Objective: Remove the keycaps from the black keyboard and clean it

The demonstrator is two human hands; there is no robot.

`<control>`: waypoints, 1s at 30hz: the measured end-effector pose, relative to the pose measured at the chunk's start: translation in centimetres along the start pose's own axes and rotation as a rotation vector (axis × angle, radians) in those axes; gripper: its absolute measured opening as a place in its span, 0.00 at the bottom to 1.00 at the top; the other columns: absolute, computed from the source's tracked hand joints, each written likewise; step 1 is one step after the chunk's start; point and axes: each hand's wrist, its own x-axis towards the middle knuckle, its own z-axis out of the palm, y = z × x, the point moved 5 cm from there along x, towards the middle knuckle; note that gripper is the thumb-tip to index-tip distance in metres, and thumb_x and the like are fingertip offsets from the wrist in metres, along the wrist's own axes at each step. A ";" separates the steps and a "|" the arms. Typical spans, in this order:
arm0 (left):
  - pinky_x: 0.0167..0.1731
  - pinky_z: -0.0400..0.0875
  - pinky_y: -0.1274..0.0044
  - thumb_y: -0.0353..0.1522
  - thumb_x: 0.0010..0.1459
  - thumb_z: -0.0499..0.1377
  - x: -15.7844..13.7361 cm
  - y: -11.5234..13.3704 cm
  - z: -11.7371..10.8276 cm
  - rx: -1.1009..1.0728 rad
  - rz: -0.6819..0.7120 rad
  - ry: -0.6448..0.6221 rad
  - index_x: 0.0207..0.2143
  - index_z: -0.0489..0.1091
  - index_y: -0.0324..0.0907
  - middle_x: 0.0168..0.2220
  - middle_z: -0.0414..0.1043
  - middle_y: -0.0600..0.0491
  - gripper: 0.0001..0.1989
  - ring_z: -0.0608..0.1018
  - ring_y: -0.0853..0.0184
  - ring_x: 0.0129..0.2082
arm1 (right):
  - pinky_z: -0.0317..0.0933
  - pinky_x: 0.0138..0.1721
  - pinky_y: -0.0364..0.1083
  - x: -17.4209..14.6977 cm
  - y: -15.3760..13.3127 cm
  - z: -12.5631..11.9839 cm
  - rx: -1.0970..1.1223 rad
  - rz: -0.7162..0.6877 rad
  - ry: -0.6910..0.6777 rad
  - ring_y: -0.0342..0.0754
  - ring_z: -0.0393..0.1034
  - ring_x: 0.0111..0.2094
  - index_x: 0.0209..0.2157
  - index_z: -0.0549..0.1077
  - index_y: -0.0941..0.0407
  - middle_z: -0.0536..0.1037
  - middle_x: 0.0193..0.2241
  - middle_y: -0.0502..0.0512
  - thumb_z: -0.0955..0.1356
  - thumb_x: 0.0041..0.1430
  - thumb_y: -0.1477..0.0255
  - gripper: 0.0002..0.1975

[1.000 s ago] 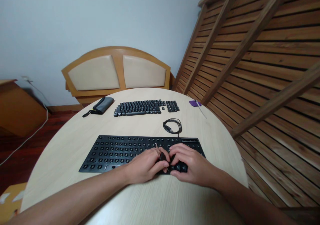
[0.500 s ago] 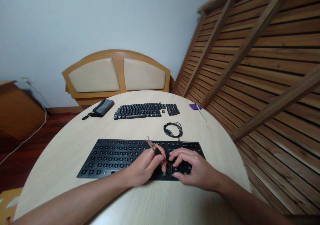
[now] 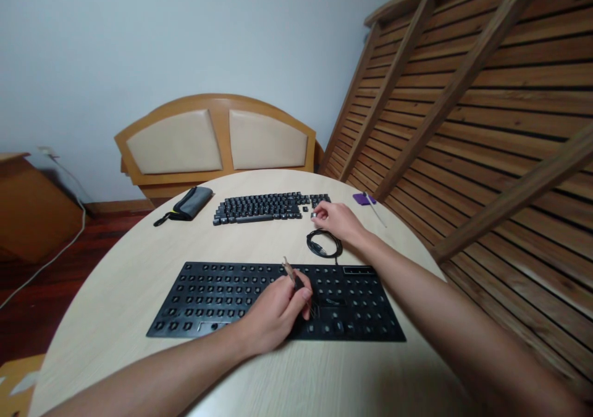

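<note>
My left hand rests over the middle of a black keyboard, closed around a slim tool that looks like a wire keycap puller. A brownish tip sticks up above the fingers, and thin wires show below them. The keyboard's switches are mostly bare; a dark keycap sits near its lower right. Farther back, my right hand pinches a small keycap, partly hidden by the fingertips. It is at the near edge of the number-pad group of loose keycaps. A larger block of keycaps lies to the left.
A coiled black cable lies behind the keyboard. On the round table are a grey folded cloth at far left and a purple item with a thin stick at far right. Wooden slats lean at right.
My right hand has moved from the keyboard's right side, forward to the loose keycaps, carrying a keycap. My left hand stays over the keyboard with the tool.
</note>
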 end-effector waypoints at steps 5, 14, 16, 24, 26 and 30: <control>0.35 0.67 0.73 0.37 0.71 0.45 0.0 -0.2 0.1 -0.002 -0.003 -0.012 0.37 0.62 0.42 0.26 0.69 0.55 0.12 0.73 0.65 0.30 | 0.64 0.39 0.45 2.4 0.1 1.8 -0.134 0.065 -0.042 0.51 0.76 0.38 0.43 0.77 0.53 0.83 0.36 0.54 0.69 0.58 0.70 0.10; 0.35 0.67 0.73 0.36 0.71 0.46 0.0 0.0 0.0 -0.003 0.008 -0.021 0.37 0.63 0.42 0.26 0.69 0.55 0.11 0.73 0.66 0.29 | 0.64 0.40 0.47 3.4 0.1 3.4 -0.242 0.093 -0.070 0.55 0.76 0.40 0.44 0.77 0.51 0.82 0.40 0.57 0.66 0.59 0.72 0.13; 0.36 0.67 0.73 0.36 0.71 0.46 0.0 0.0 0.0 0.001 0.012 -0.022 0.38 0.63 0.42 0.26 0.70 0.55 0.11 0.73 0.66 0.29 | 0.64 0.41 0.47 3.5 0.1 3.6 -0.248 0.091 -0.074 0.54 0.76 0.41 0.45 0.77 0.51 0.82 0.41 0.56 0.66 0.59 0.72 0.14; 0.36 0.66 0.73 0.36 0.71 0.46 0.1 0.1 0.0 0.019 0.019 -0.014 0.36 0.63 0.42 0.26 0.69 0.56 0.11 0.73 0.66 0.29 | 0.64 0.44 0.47 3.3 -0.1 3.8 -0.244 0.094 -0.082 0.55 0.75 0.45 0.47 0.77 0.51 0.82 0.44 0.56 0.66 0.58 0.72 0.15; 0.36 0.66 0.73 0.36 0.71 0.47 0.1 0.0 0.0 0.023 0.015 -0.017 0.36 0.63 0.42 0.26 0.69 0.56 0.11 0.73 0.66 0.29 | 0.64 0.44 0.47 3.2 -0.2 3.9 -0.240 0.091 -0.078 0.55 0.75 0.45 0.47 0.77 0.50 0.81 0.44 0.55 0.66 0.58 0.72 0.15; 0.36 0.66 0.73 0.35 0.71 0.47 0.0 -0.1 0.1 0.025 0.011 -0.023 0.37 0.64 0.42 0.27 0.69 0.56 0.11 0.74 0.66 0.29 | 0.64 0.44 0.48 3.3 -0.2 4.0 -0.231 0.085 -0.067 0.56 0.75 0.45 0.47 0.76 0.50 0.82 0.44 0.55 0.66 0.58 0.72 0.15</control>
